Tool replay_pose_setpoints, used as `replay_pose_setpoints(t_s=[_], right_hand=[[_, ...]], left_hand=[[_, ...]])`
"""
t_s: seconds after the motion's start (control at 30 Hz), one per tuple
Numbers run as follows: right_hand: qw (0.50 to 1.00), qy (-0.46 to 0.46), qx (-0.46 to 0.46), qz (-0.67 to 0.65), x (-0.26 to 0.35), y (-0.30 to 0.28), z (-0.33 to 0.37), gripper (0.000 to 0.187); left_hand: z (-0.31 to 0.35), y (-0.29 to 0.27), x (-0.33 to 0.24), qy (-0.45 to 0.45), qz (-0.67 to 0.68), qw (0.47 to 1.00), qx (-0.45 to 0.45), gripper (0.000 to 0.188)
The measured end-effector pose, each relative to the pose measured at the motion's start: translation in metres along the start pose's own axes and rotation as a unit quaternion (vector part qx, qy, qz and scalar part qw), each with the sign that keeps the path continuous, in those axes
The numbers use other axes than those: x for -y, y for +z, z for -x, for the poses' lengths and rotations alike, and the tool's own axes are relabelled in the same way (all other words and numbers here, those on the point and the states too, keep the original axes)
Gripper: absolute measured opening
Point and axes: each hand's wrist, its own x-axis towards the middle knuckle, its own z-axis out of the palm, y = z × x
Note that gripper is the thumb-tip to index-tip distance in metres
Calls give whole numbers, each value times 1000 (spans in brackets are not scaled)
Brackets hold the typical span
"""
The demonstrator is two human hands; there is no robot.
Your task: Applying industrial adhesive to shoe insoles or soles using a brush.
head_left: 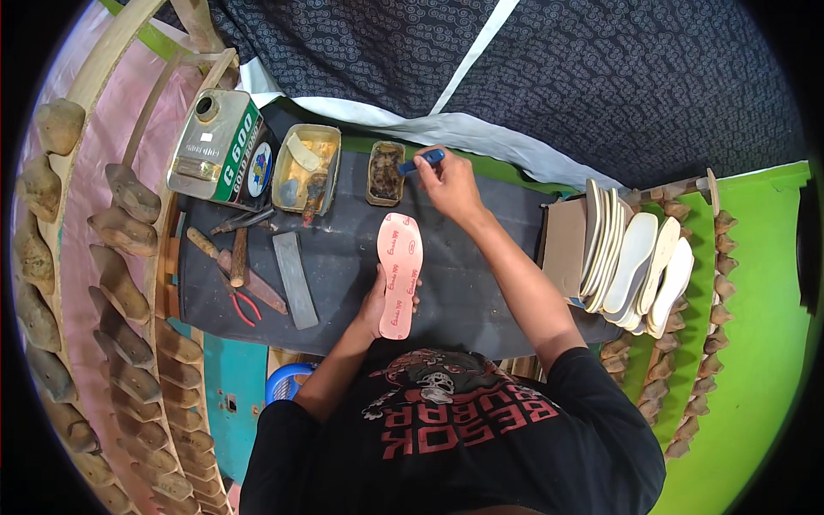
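My left hand [375,302] is wrapped round the edges of a pink insole [399,275] with red print, held lengthwise above the front of the black-covered table [343,249]. The insole's printed face is turned up. My right hand [453,184] is closed on a blue-handled brush [432,158]. The brush's working end reaches the right rim of a small rectangular tub [384,199], which is coated inside with dark brown stuff. I cannot make out whether the bristles touch the contents.
Left on the table stand a metal can [206,150] and a larger tub [335,137] with scraps. Nearby lie a hammer [239,257], red-handled pliers [246,307] and a grey flat bar [295,279]. A stack of pale insoles [631,249] leans by a cardboard box [564,245]. Shoe-last racks [120,283] flank the table.
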Motion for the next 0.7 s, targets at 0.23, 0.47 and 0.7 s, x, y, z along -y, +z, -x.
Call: replay_pose_setpoints(t_s=[0.23, 0.47, 0.7], right_hand=[[997, 37, -42, -50, -15, 2, 6, 19], [975, 123, -65, -171, -20, 6, 6, 22], [984, 107, -52, -129, -11, 0, 1, 21]], left_hand=[[-3, 6, -7, 5, -6, 1000, -6, 78], [-5, 3, -12, 8, 25, 1000, -17, 74], [-5, -1, -25, 22, 28, 999, -29, 69]])
